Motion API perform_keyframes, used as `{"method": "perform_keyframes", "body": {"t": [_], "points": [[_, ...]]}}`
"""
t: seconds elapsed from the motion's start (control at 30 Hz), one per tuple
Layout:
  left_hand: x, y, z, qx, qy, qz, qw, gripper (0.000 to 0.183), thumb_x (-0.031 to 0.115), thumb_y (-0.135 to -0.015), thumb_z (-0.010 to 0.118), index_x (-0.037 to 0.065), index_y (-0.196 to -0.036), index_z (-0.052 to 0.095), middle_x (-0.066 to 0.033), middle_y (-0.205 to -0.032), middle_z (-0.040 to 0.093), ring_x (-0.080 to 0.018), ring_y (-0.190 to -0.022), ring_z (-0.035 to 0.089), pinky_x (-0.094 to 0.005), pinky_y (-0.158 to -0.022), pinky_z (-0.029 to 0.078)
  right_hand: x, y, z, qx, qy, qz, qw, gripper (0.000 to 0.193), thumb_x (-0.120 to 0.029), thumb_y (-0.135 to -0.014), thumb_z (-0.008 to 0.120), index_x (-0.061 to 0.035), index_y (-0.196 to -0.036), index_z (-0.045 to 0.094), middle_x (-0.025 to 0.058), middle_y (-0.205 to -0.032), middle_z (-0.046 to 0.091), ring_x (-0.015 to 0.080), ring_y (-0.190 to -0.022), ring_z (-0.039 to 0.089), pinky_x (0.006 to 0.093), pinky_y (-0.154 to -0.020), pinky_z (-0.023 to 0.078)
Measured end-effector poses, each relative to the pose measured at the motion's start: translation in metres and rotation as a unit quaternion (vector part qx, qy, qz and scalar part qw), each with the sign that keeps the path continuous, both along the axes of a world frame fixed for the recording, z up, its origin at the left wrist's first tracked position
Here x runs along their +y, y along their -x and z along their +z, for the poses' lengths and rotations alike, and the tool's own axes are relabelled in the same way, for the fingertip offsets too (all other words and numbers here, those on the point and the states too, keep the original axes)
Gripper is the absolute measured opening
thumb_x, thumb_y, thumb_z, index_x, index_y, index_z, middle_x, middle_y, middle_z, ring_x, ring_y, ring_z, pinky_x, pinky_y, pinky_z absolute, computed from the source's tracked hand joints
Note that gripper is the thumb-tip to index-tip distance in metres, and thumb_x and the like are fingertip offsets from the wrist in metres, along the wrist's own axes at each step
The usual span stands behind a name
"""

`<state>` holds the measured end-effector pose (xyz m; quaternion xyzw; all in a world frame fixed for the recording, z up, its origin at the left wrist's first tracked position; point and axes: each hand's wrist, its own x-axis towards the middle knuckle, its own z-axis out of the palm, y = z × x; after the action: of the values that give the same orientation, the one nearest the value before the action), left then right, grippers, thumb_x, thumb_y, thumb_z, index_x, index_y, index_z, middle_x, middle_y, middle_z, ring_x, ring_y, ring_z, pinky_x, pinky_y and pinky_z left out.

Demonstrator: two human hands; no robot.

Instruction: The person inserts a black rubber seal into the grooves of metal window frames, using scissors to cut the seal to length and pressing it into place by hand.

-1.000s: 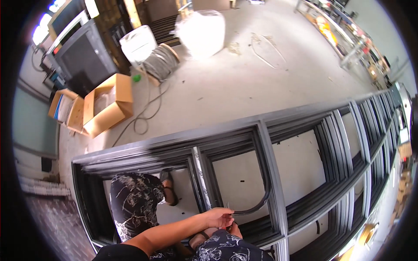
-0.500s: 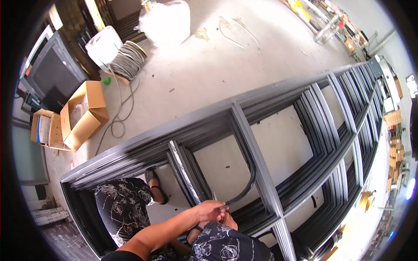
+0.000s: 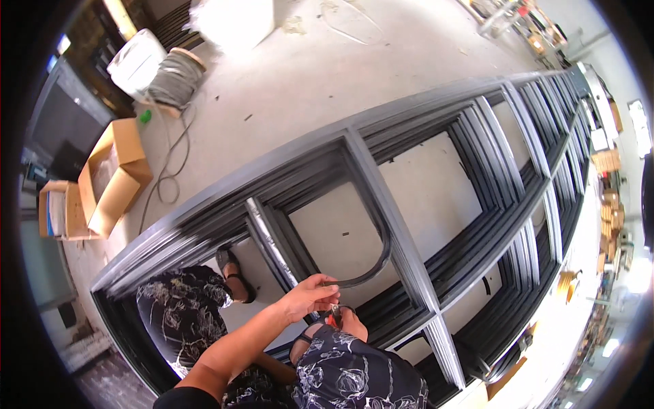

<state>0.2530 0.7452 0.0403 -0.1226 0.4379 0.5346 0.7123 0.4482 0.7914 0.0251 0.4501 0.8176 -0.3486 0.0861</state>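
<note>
My left hand [image 3: 310, 298] pinches the end of a black rubber sealing strip [image 3: 381, 258] between thumb and fingers. From there the strip curves to the right and up along a crossbar of a stacked grey metal frame [image 3: 398, 225]. Just below, close to my knee, my right hand [image 3: 353, 325] is closed on a small red-handled hand tool, apparently pliers or cutters [image 3: 333, 317]. Its metal jaws point up toward the left fingers and the strip's end. Part of the right hand and its forearm are hidden behind my leg.
The long stack of frames surrounds my legs and stretches away to the right. Open cardboard boxes [image 3: 117, 178] and a cable reel [image 3: 176, 78] stand on the floor at left, with loose cable beside them. A white bag [image 3: 235, 24] sits at the back.
My left hand has risen slightly and moved left with the strip's end. The tool's red handles now show in my right hand. The whole view has shifted a little.
</note>
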Motion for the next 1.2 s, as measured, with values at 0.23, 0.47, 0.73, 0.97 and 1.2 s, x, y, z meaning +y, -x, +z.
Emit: {"method": "perform_keyframes", "body": {"t": [0.23, 0.47, 0.73, 0.97, 1.2], "points": [[-0.016, -0.015, -0.023, 0.137, -0.105, 0.052, 0.984, 0.037, 0.017, -0.09, 0.067, 0.005, -0.122, 0.052, -0.0039, -0.085, 0.06, -0.0115, -0.076, 0.06, -0.0263, -0.065, 0.05, -0.019, -0.021, -0.053, 0.162, 0.231, -0.118, 0.952, 0.052, -0.015, -0.078, 0.075, -0.0014, -0.123, 0.052, 0.0148, -0.104, 0.063, 0.0232, -0.1, 0.063, 0.0369, -0.088, 0.05], [-0.015, -0.001, 0.058, 0.201, -0.044, 0.066, 0.976, 0.031, 0.013, -0.082, 0.059, 0.008, -0.112, 0.054, -0.0062, -0.073, 0.06, -0.0164, -0.06, 0.059, -0.0323, -0.053, 0.048, -0.015, 0.012, -0.039, 0.077, 0.19, -0.013, 0.979, 0.052, -0.015, -0.079, 0.075, -0.0007, -0.124, 0.052, 0.0148, -0.104, 0.063, 0.0228, -0.1, 0.062, 0.0361, -0.088, 0.049], [0.032, -0.052, -0.002, 0.279, -0.113, 0.16, 0.94, 0.028, 0.002, -0.074, 0.058, 0.006, -0.101, 0.053, -0.0084, -0.062, 0.06, -0.0205, -0.046, 0.06, -0.0372, -0.045, 0.044, -0.018, 0.019, -0.034, 0.046, 0.186, 0.034, 0.981, 0.053, -0.015, -0.08, 0.076, 0.0001, -0.124, 0.051, 0.0149, -0.105, 0.063, 0.0224, -0.099, 0.062, 0.0351, -0.088, 0.049], [0.016, -0.057, -0.024, 0.381, -0.064, 0.083, 0.919, 0.031, 0.027, -0.081, 0.068, 0.007, -0.103, 0.059, -0.0099, -0.083, 0.065, -0.0211, -0.065, 0.065, -0.0354, -0.058, 0.052, -0.017, 0.002, -0.034, 0.072, 0.209, -0.03, 0.975, 0.054, -0.015, -0.081, 0.076, 0.0008, -0.125, 0.051, 0.0149, -0.106, 0.063, 0.022, -0.099, 0.062, 0.0343, -0.089, 0.049], [-0.012, -0.033, -0.065, 0.186, 0.008, 0.092, 0.978, 0.023, 0.013, -0.098, 0.05, 0.006, -0.119, 0.056, -0.0061, -0.085, 0.065, -0.0123, -0.075, 0.063, -0.0264, -0.064, 0.051, -0.001, -0.025, -0.044, 0.074, 0.259, -0.095, 0.958, 0.054, -0.016, -0.081, 0.076, 0.0015, -0.125, 0.05, 0.0149, -0.107, 0.063, 0.0217, -0.099, 0.062, 0.0335, -0.089, 0.048]]}}
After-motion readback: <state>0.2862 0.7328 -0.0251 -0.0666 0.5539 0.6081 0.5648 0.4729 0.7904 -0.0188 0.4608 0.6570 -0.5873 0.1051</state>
